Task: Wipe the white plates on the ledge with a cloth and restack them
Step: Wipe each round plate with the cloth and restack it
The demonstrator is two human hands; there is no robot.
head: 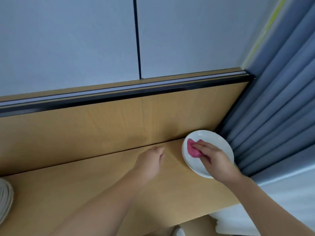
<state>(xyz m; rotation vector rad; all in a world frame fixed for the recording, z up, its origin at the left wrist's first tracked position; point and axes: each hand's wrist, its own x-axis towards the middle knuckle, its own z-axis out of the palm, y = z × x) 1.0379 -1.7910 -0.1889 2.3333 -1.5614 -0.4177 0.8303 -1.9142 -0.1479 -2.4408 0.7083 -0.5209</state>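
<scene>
I see my right hand (214,159) pressing the pink cloth (192,149) flat-fingered onto the plate stack (221,142), left hand (150,160) relaxed, empty, just left of it.

Pale grey wall panels (68,40) fill the top of my view, split by a dark vertical seam (137,40). Below them a black rail (119,95) runs across, then a wood-grain back panel (102,126) meets the wooden ledge (68,184) in front of me. Pleated blue-grey curtains (276,99) hang down the right side.
</scene>
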